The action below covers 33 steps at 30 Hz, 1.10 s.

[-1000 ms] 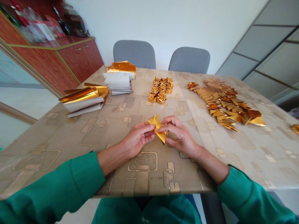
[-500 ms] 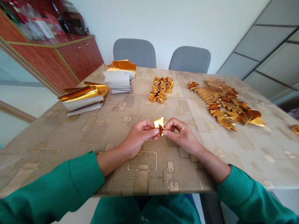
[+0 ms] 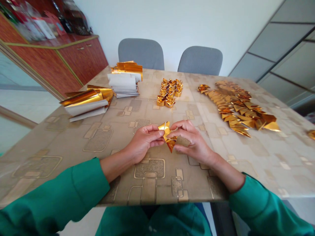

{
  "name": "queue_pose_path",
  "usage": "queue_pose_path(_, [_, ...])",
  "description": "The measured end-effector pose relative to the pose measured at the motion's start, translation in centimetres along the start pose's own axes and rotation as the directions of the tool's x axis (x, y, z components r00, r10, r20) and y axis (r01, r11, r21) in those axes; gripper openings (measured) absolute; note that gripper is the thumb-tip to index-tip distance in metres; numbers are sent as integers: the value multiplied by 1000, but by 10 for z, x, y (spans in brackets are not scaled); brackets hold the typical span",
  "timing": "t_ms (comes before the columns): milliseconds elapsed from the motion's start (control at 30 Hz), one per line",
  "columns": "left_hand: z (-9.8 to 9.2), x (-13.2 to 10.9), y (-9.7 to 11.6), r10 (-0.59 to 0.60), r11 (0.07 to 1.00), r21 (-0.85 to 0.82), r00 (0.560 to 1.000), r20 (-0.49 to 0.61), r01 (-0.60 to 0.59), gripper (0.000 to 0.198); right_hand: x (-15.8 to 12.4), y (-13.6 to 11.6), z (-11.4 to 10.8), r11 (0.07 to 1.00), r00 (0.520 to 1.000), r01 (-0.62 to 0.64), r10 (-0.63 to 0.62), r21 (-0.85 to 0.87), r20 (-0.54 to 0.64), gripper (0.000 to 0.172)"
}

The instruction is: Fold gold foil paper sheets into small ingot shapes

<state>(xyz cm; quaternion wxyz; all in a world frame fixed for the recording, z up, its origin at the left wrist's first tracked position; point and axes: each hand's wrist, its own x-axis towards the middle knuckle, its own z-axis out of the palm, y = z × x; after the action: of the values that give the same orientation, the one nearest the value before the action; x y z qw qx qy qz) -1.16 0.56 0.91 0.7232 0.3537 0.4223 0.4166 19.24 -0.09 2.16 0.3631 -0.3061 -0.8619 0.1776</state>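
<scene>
Over the near middle of the table, my left hand (image 3: 145, 141) pinches a small piece of folded gold foil paper (image 3: 170, 144) between thumb and fingers. The piece has a pointed corner hanging down and shiny creased faces. From the other side my right hand (image 3: 193, 139) curls round the same piece, its fingers on the upper part and its thumb at the lower right edge. Beyond the hands stands a cluster of finished-looking gold foil ingots (image 3: 169, 93), set close together in rows.
Overlapping folded gold pieces (image 3: 236, 108) spread over the table's right side. Foil sheets with white backs lie at the left in a curled stack (image 3: 88, 100) and a taller stack (image 3: 124, 83). Two grey chairs (image 3: 141, 54) stand behind the patterned tablecloth (image 3: 98, 139).
The foil piece has been turned, so its point now hangs downward. My right hand's fingers have spread from a tight pinch to a wider hold round it.
</scene>
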Motion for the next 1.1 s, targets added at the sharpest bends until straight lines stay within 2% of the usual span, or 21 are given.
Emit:
queue_pose_path(200, [1,0,0,-29,1000,5,1000,2,29,27,-2,5,-3,1000,999,9,-10,11,33,7])
queue_pose_path(433, [1,-2,-1,65,992,103,998,17,-67,22,0,5,1,987,996,-84,83,138,10,10])
queue_pose_path(633, [3,-4,-2,92,988,125,996,17,-93,22,0,4,5,957,987,-153,158,246,-4,9])
queue_pose_path(733, [3,-4,-4,94,990,99,995,21,-95,21,0,2,8,919,970,-230,244,319,-2,14])
queue_pose_path(867, [6,-5,-4,110,994,16,994,22,-110,25,0,-2,16,863,926,-310,369,399,-81,16])
queue_pose_path(1000, [10,-8,-5,154,988,-11,988,17,-154,27,0,-7,26,828,875,-346,454,441,-167,19])
queue_pose_path(1100, [12,-10,-7,183,983,-6,983,7,-183,28,-1,-9,31,809,850,-369,493,458,-184,20])
